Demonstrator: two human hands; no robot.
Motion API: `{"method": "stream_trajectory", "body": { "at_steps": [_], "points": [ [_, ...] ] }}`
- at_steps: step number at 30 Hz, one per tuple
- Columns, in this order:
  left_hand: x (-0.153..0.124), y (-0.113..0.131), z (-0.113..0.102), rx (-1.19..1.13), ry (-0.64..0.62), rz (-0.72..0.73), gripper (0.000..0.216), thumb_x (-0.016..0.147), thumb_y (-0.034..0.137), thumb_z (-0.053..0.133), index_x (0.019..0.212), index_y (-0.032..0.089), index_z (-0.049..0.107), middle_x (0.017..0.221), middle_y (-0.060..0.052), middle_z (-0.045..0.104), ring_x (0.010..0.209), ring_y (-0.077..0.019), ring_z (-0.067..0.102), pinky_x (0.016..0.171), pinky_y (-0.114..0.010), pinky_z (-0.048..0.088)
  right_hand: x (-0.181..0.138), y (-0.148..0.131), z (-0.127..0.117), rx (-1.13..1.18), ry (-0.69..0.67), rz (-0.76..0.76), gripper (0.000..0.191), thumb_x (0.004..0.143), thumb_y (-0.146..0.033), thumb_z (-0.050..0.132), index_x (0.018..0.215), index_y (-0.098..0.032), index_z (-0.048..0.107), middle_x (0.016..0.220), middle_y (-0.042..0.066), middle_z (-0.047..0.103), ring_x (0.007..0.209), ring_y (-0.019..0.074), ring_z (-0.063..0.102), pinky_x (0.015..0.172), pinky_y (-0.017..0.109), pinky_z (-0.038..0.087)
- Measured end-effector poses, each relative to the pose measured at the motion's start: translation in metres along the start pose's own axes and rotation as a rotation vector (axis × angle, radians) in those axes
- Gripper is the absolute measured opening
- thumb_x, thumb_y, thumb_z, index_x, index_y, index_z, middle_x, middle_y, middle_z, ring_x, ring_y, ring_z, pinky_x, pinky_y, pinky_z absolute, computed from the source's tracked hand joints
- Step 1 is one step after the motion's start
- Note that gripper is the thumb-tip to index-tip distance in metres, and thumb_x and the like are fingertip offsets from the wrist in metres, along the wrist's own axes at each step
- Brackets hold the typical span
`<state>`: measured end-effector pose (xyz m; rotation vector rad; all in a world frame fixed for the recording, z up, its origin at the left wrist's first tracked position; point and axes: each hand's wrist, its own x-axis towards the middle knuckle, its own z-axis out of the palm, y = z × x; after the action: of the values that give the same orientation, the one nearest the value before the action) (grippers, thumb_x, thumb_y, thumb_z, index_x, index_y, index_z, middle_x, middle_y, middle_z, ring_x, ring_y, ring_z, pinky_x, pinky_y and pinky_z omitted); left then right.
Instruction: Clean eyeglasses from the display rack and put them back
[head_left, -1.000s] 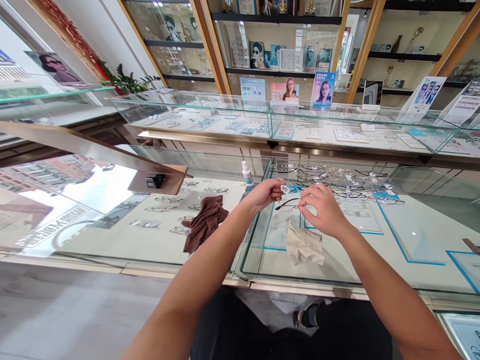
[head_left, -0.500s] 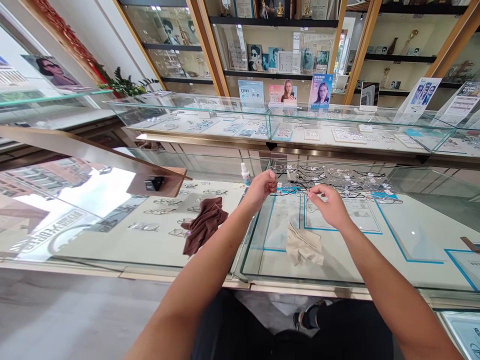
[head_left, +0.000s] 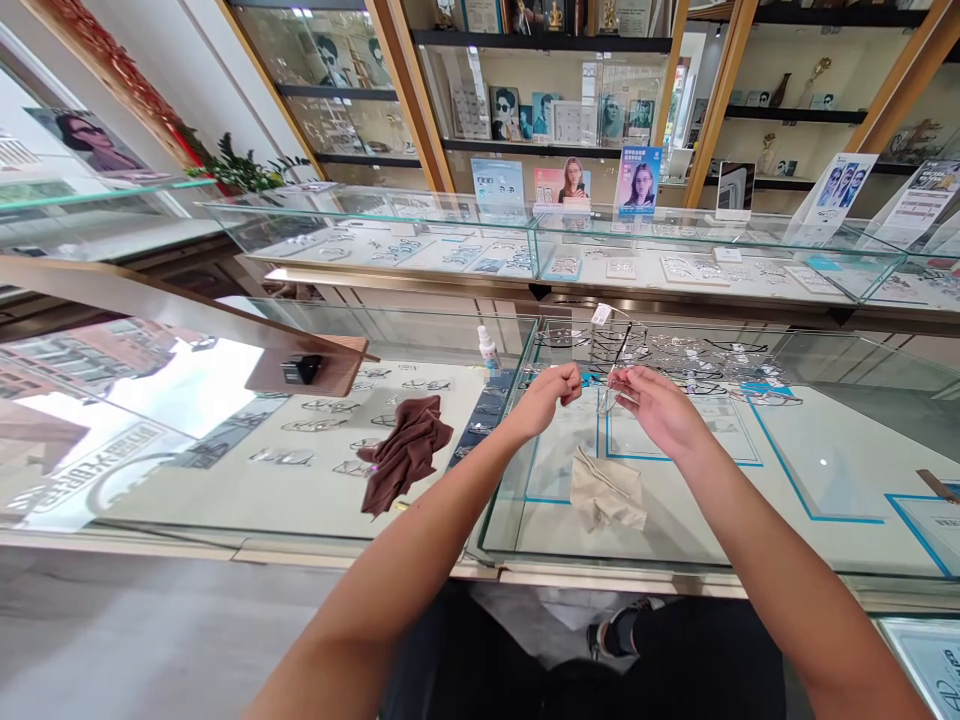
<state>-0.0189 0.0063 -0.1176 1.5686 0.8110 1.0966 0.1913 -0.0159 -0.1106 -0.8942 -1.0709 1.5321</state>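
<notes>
Right hand [head_left: 654, 408] pinching upright eyeglass frame [head_left: 613, 372]; left hand [head_left: 553, 393] curled shut beside it, above glass counter [head_left: 675, 540].

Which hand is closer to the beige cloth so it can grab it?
Probably the right hand: it holds the glasses almost directly above the beige cloth. The left hand sits farther left.

1. A glass counter [head_left: 675, 545] carries everything.
2. A beige cloth [head_left: 606, 488] lies near its front edge.
3. A brown cloth [head_left: 405, 452] lies left of it.
4. A small spray bottle [head_left: 488, 349] stands toward the back edge.
</notes>
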Motion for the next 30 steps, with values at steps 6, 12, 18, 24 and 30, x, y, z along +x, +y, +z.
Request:
{"method": "stream_trajectory", "body": {
  "at_steps": [6, 12, 18, 24, 30],
  "points": [
    [-0.0027, 0.0029, 0.0054, 0.018, -0.095, 0.006, 0.018, 0.069, 0.032, 0.051, 0.066, 0.024, 0.035, 0.061, 0.000, 0.039, 0.063, -0.0164, 0.032, 0.065, -0.034, 0.025, -0.0023, 0.0036, 0.0056, 0.047, -0.060, 0.063, 0.043, 0.061, -0.056, 0.096, 0.078, -0.026, 0.071, 0.109, 0.004, 0.080, 0.111, 0.0254, 0.071, 0.094, 0.038, 0.053],
    [-0.0035, 0.0021, 0.0063, 0.011, -0.124, -0.004, 0.018, 0.069, 0.031, 0.051, 0.068, 0.025, 0.035, 0.062, 0.001, 0.037, 0.063, -0.0167, 0.031, 0.065, -0.033, 0.026, -0.0041, 0.0035, 0.0075, 0.083, -0.075, 0.076, 0.040, 0.061, -0.053, 0.096, 0.077, -0.025, 0.070, 0.107, 0.004, 0.080, 0.110, 0.0249, 0.072, 0.093, 0.038, 0.054],
    [-0.0039, -0.0010, 0.0066, -0.023, -0.138, -0.027, 0.015, 0.071, 0.030, 0.055, 0.071, 0.023, 0.042, 0.065, 0.002, 0.039, 0.064, -0.0154, 0.034, 0.064, -0.031, 0.028, -0.0038, 0.0038, 0.0070, 0.059, -0.094, 0.073, 0.042, 0.062, -0.055, 0.094, 0.075, -0.025, 0.069, 0.109, 0.005, 0.080, 0.111, 0.0262, 0.072, 0.093, 0.038, 0.054],
    [-0.0042, -0.0019, 0.0084, 0.041, -0.123, -0.056, 0.038, 0.083, 0.053, 0.072, 0.078, 0.020, 0.054, 0.072, 0.003, 0.045, 0.070, -0.0132, 0.038, 0.066, -0.028, 0.030, -0.0033, 0.0054, 0.0057, 0.017, -0.121, 0.047, 0.038, 0.069, -0.055, 0.090, 0.078, -0.026, 0.068, 0.111, 0.005, 0.079, 0.113, 0.0267, 0.071, 0.095, 0.041, 0.052],
    [-0.0021, -0.0063, 0.0105, -0.028, -0.105, -0.043, 0.043, 0.080, 0.055, 0.077, 0.078, 0.019, 0.054, 0.068, 0.005, 0.045, 0.064, -0.0105, 0.037, 0.063, -0.027, 0.029, -0.0036, 0.0063, 0.0060, 0.032, -0.127, 0.041, 0.035, 0.073, -0.053, 0.088, 0.080, -0.026, 0.066, 0.109, 0.004, 0.078, 0.116, 0.0267, 0.070, 0.095, 0.040, 0.051]
  ]
}}
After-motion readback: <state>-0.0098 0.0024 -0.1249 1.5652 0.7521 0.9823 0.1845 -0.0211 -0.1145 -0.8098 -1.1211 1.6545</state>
